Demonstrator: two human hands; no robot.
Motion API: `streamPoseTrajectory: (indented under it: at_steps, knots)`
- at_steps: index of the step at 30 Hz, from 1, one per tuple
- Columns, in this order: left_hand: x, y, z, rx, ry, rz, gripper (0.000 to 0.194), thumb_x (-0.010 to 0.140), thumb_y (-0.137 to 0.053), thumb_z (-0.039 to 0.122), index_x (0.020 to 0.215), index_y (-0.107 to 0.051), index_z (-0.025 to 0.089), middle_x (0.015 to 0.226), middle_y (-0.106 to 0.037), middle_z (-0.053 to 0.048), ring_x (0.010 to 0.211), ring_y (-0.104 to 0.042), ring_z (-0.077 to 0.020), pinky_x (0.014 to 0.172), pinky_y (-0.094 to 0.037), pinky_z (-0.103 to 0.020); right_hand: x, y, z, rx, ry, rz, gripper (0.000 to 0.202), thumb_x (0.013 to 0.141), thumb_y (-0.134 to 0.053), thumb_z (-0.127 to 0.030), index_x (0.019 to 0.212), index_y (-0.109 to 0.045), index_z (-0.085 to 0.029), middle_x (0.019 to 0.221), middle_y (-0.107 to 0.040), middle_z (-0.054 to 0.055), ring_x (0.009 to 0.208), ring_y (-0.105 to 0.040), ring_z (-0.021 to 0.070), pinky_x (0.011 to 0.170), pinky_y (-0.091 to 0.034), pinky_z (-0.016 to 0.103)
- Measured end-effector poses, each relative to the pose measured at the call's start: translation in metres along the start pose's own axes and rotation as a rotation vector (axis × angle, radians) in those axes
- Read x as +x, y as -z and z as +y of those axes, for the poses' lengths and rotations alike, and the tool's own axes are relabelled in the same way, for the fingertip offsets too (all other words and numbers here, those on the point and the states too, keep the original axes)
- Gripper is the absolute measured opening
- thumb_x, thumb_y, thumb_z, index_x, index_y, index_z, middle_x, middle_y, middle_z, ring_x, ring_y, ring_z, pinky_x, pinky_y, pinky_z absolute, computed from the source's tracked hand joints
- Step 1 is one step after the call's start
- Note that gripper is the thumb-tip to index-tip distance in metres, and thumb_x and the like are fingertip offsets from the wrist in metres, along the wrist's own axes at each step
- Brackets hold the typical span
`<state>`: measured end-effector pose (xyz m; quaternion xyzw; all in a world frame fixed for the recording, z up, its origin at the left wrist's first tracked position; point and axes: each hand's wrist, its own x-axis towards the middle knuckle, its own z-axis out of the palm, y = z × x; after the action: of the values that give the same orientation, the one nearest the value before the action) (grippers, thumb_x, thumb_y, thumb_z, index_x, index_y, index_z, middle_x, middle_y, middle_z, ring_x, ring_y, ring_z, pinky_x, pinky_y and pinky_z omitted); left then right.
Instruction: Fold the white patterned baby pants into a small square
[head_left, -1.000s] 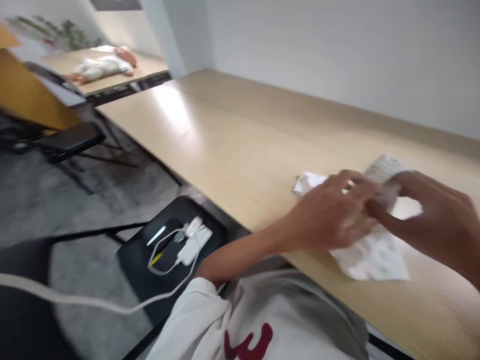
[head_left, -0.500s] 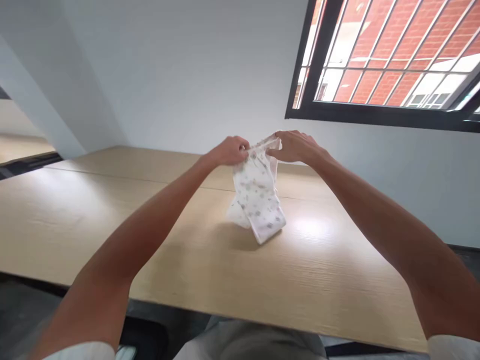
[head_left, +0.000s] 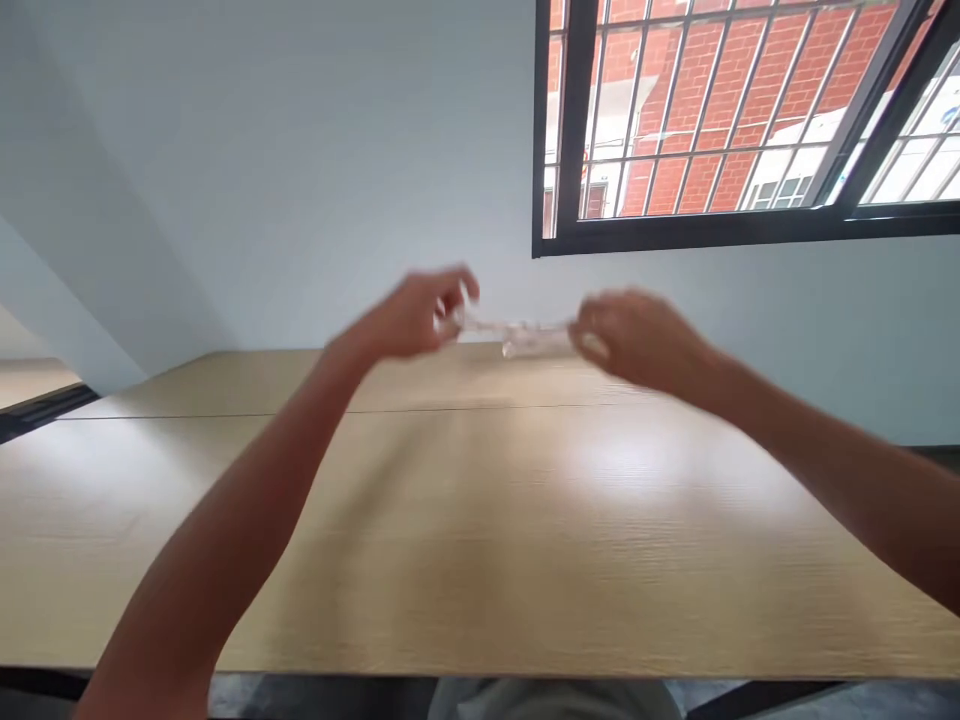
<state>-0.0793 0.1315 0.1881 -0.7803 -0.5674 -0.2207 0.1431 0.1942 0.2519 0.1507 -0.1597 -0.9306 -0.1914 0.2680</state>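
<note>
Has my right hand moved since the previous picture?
Yes, rightward: your right hand is wholly right of the window's lower-left corner; its fingers were left of it.

Pale wood table (head_left: 480,560) spans my feed side to side, fine grain running crosswise. I make out a thin dark seam (head_left: 420,409) towards its far side, roughly parallel to the near edge (head_left: 480,674). Glare (head_left: 645,460) on the right half, another sheen (head_left: 90,470) at left; I note soft shadows (head_left: 382,480) over the middle, edges blurred
</note>
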Motion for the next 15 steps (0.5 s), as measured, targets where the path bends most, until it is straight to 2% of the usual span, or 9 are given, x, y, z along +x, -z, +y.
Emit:
streamPoseTrajectory:
  at_steps: [2,4,6,7,9,12,15]
  knots:
    - [-0.051,-0.044,0.017,-0.104,0.026,-0.321,0.034,0.075,-0.055,0.010,0.106,-0.065,0.019,0.099,-0.066,-0.001,0.087,-0.060,-0.0157,0.079,-0.048,-0.026,-0.063,-0.039,-0.027,0.024,0.220,-0.164,0.024,0.093,-0.045,-0.007,0.090,-0.068,-0.014,0.084,-0.064,0.007,0.077,-0.059,0.0200,0.077,-0.045,0.037]
    - [-0.098,-0.084,0.034,-0.223,0.042,-0.622,0.037,0.073,-0.053,0.006,0.102,-0.067,0.024,0.103,-0.068,-0.001,0.094,-0.062,-0.0183,0.082,-0.048,-0.028,-0.118,-0.072,-0.054,0.119,0.333,-0.237,0.026,0.089,-0.046,-0.001,0.096,-0.067,-0.016,0.088,-0.065,0.007,0.078,-0.059,0.0187,0.077,-0.044,0.034]
    - [-0.132,-0.109,0.049,-0.291,0.077,-0.880,0.039,0.070,-0.054,0.005,0.099,-0.068,0.027,0.091,-0.068,0.000,0.084,-0.063,-0.0181,0.071,-0.048,-0.026,-0.156,-0.090,-0.078,0.252,0.369,-0.280,0.024,0.091,-0.047,-0.003,0.098,-0.064,-0.017,0.088,-0.064,0.006,0.078,-0.059,0.0186,0.077,-0.043,0.034]
    - [-0.143,-0.114,0.055,-0.326,0.082,-0.954,0.037,0.068,-0.059,0.007,0.097,-0.069,0.027,0.088,-0.067,0.001,0.080,-0.062,-0.0181,0.068,-0.047,-0.026,-0.167,-0.092,-0.089,0.333,0.385,-0.312,0.022,0.094,-0.048,-0.006,0.101,-0.063,-0.019,0.088,-0.064,0.005,0.078,-0.059,0.0184,0.076,-0.043,0.033]
    - [-0.152,-0.114,0.066,-0.382,0.069,-0.980,0.030,0.068,-0.065,0.014,0.095,-0.069,0.027,0.086,-0.065,0.001,0.079,-0.061,-0.0182,0.068,-0.046,-0.026,-0.176,-0.088,-0.106,0.481,0.400,-0.373,0.018,0.097,-0.049,-0.013,0.107,-0.062,-0.021,0.087,-0.065,0.003,0.078,-0.059,0.0175,0.077,-0.043,0.032]
    - [-0.144,-0.112,0.082,-0.458,0.017,-0.861,0.019,0.084,-0.059,0.027,0.102,-0.067,0.027,0.095,-0.065,-0.002,0.086,-0.062,-0.0188,0.075,-0.046,-0.029,-0.168,-0.077,-0.124,0.665,0.396,-0.434,0.018,0.097,-0.050,-0.018,0.112,-0.061,-0.023,0.085,-0.066,0.001,0.076,-0.060,0.0156,0.081,-0.043,0.031]
    - [-0.129,-0.129,0.092,-0.412,0.043,-0.820,0.025,0.095,-0.048,0.037,0.114,-0.062,0.027,0.106,-0.063,-0.006,0.094,-0.061,-0.0224,0.080,-0.047,-0.034,-0.151,-0.081,-0.132,0.877,0.397,-0.480,0.022,0.093,-0.056,-0.018,0.114,-0.061,-0.022,0.085,-0.067,0.000,0.076,-0.061,0.0138,0.081,-0.044,0.028]
